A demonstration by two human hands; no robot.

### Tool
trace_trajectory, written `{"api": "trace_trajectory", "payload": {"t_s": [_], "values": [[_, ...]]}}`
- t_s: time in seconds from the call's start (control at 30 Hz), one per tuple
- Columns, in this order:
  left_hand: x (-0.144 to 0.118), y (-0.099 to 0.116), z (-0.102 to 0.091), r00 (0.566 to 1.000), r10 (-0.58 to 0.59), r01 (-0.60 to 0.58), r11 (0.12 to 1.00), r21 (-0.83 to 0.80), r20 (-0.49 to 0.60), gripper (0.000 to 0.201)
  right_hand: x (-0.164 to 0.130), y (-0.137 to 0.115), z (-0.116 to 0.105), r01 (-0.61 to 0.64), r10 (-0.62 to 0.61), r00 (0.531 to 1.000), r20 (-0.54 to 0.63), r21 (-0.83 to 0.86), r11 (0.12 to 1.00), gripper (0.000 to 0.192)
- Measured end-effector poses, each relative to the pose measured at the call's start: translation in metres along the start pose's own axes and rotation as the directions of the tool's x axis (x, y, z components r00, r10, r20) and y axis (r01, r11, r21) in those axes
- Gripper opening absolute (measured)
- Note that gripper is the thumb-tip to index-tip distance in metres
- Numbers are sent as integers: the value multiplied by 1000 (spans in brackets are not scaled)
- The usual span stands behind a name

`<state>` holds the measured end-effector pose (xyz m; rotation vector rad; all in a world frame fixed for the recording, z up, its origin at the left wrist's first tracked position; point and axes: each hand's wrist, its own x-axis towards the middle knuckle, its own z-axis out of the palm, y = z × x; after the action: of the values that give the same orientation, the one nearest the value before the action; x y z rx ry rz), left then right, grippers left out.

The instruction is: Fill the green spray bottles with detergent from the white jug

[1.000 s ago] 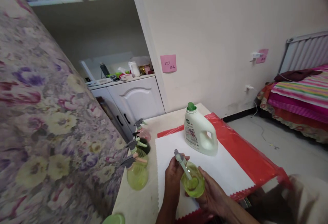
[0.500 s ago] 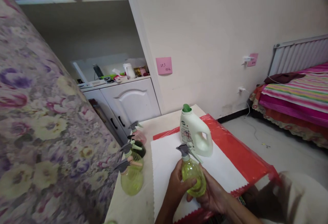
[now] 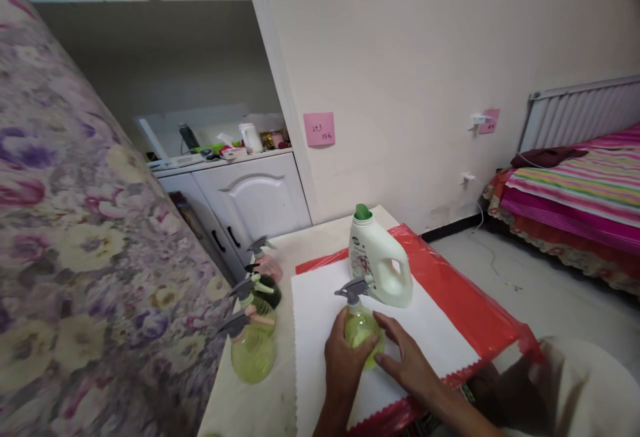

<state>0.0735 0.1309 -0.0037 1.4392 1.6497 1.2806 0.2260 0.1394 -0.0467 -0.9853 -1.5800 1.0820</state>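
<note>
A yellow-green spray bottle [image 3: 361, 332] with a grey trigger head stands upright over the white sheet [image 3: 320, 324]. My left hand [image 3: 345, 357] wraps its left side, with the thumb across the front. On the right side, my right hand [image 3: 405, 357] curves around the same bottle, fingertips and thumb against it. Just behind it stands a large pale green jug [image 3: 383, 264] with a handle and a green piece in its mouth. Whether the bottle's base touches the sheet is hard to make out.
Along the table's left side stand two more yellow-green spray bottles [image 3: 253, 355], a dark bottle [image 3: 269, 292] and a pink spray bottle [image 3: 269, 267]. Red plastic [image 3: 465, 310] lies under the sheet. A floral curtain [image 3: 100, 257] hangs at left; a bed [image 3: 590, 184] is at right.
The spray bottle has gone from tilted to upright and shifted slightly left, its head turned. My right hand has moved from beneath the bottle to its right side.
</note>
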Motion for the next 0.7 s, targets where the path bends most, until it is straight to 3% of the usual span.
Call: {"api": "trace_trajectory", "payload": {"t_s": [0.1, 0.23, 0.37, 0.47, 0.7], "values": [[-3, -5, 10, 995, 38, -28, 992, 120, -89, 68, 6, 2, 15, 28, -30, 999, -25, -62, 998, 81], [-5, -12, 19, 994, 44, -28, 988, 150, -103, 67, 14, 8, 26, 2, -4, 998, -55, -41, 999, 77], [-3, -12, 17, 989, 112, -109, 993, 37, -92, 45, 12, 18, 24, 4, -4, 1000, -21, 12, 1000, 80], [-1, -7, 12, 993, 115, -117, 989, -91, -23, 28, 9, 24, 23, 17, -18, 1000, 3, 33, 999, 83], [6, -6, 9, 996, 57, -43, 981, -191, 67, 23, 11, 29, 21, -21, 21, 1000, 18, -5, 1000, 87]]}}
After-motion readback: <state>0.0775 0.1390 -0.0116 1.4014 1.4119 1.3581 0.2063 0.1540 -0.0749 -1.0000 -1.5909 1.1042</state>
